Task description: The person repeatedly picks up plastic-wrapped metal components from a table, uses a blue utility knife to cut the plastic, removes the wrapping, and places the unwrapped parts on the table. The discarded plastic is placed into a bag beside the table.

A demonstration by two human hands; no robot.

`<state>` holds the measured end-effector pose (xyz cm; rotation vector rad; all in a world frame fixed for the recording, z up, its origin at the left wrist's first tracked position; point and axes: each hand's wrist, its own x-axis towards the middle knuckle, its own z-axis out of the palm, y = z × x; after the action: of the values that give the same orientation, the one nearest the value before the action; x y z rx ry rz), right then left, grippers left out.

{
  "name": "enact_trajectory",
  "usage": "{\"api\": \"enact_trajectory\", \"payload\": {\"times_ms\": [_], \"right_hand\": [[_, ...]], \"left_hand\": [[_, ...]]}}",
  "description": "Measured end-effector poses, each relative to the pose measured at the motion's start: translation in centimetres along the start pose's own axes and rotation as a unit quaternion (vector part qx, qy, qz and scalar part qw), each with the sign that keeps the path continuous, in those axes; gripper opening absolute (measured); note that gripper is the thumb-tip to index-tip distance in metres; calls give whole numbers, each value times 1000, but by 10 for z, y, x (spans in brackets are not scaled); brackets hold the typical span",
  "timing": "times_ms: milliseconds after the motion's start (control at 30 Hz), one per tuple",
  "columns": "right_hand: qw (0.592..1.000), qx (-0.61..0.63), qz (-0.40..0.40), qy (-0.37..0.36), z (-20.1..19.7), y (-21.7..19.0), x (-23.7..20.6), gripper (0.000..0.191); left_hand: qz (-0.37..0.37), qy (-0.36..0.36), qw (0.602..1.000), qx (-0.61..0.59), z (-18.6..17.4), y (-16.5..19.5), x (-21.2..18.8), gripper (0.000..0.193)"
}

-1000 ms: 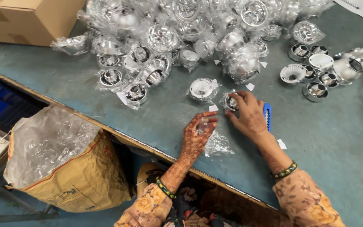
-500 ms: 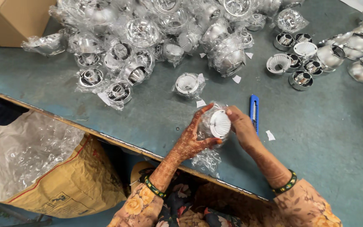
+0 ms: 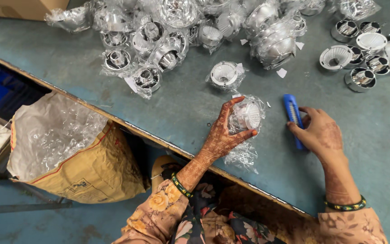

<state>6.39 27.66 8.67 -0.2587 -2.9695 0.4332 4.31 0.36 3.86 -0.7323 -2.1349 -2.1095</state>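
The bagged reflector point(image 3: 246, 116), a shiny cup in clear plastic, sat in the left hand point(image 3: 222, 135), fingers curled round it just above the table point(image 3: 181, 104) edge. Half a second earlier both hands had cupped it; now the right hand point(image 3: 319, 135) had let go and closed loosely on the blue cutter point(image 3: 293, 118) just right of the reflector, so opening the wrap looked near. Beyond the reflector lay the wrapped pile point(image 3: 168, 36); far right of it, bare cups point(image 3: 357, 54). The scrap sack point(image 3: 68, 153) hung left, below it.

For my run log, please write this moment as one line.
left hand: holds wrapped reflector | right hand: on blue cutter | table: wrapped pile, bare reflectors
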Motion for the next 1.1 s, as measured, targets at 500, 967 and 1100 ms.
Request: {"api": "enact_trajectory", "payload": {"times_ms": [500,967,1100], "right_hand": [[962,165,-217,14,-17,-37,-23,39],[952,-7,-284,112,-26,-62,-38,36],[952,-17,-288,105,-22,-59,-40,36]], "left_hand": [[-40,24,998,-46,0,6,-1,91],[2,24,999,43,-2,8,-3,80],[12,25,996,87,1,5,-2,77]]}}
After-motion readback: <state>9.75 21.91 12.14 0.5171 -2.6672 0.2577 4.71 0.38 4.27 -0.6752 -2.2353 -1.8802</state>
